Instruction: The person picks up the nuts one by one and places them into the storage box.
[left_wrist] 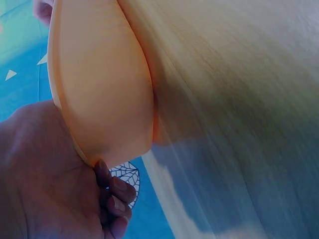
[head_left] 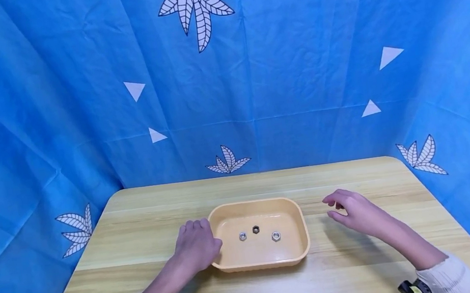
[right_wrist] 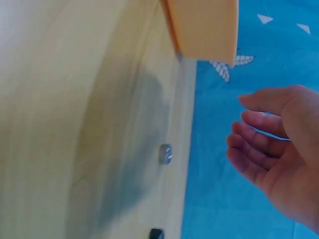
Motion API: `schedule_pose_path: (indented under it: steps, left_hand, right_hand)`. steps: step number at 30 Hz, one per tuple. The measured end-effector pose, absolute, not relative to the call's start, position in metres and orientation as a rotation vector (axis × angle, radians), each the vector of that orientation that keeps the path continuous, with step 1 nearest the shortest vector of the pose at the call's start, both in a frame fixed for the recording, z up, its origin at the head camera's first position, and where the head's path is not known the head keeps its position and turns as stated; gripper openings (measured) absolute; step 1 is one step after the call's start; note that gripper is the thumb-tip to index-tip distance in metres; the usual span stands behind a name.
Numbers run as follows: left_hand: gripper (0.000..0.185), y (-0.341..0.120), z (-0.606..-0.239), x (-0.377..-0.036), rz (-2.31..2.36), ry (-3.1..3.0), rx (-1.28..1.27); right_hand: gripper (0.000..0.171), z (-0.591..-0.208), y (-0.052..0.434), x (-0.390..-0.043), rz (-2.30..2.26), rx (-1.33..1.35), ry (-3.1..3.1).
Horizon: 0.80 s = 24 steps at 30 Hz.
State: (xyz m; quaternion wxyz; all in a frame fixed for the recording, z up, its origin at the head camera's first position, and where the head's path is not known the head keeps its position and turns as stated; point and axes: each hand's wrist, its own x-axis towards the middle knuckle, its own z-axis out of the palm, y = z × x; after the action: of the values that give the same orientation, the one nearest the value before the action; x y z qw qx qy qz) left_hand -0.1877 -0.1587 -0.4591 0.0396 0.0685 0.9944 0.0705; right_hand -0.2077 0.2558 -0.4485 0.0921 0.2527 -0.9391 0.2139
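Only from the right wrist, table nuts (right_wrist: pixel 165 154) show.

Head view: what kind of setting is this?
Likely a staged recording booth, not a workshop: blue leaf-print cloth hung on all sides, one wooden table, a tan tray holding three nuts, left hand at its rim.

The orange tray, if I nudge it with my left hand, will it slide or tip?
The orange tray is low, wide and flat on the wooden table, so it would probably slide. It looks like light, stiff plastic. The three nuts inside would likely skid about.
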Motion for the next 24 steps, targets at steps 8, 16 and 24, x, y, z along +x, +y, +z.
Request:
schedule_pose_path:
  steps: [8, 16, 24]
  left_hand:
    - [0.033, -0.160, -0.461, -0.189, 0.247, 3.051, 0.198]
    - [0.033, -0.160, -0.462, -0.190, 0.251, 3.039, 0.194]
    - [0.038, -0.160, -0.462, -0.190, 0.248, 3.028, 0.186]
  right_hand:
    - [0.025, -0.467, 0.271, -0.210, 0.681, 0.652, -2.843]
    - [0.023, -0.482, 0.277, -0.212, 0.705, 0.591, -2.857]
    - [0.020, -0.488, 0.279, -0.212, 0.694, 0.561, -2.887]
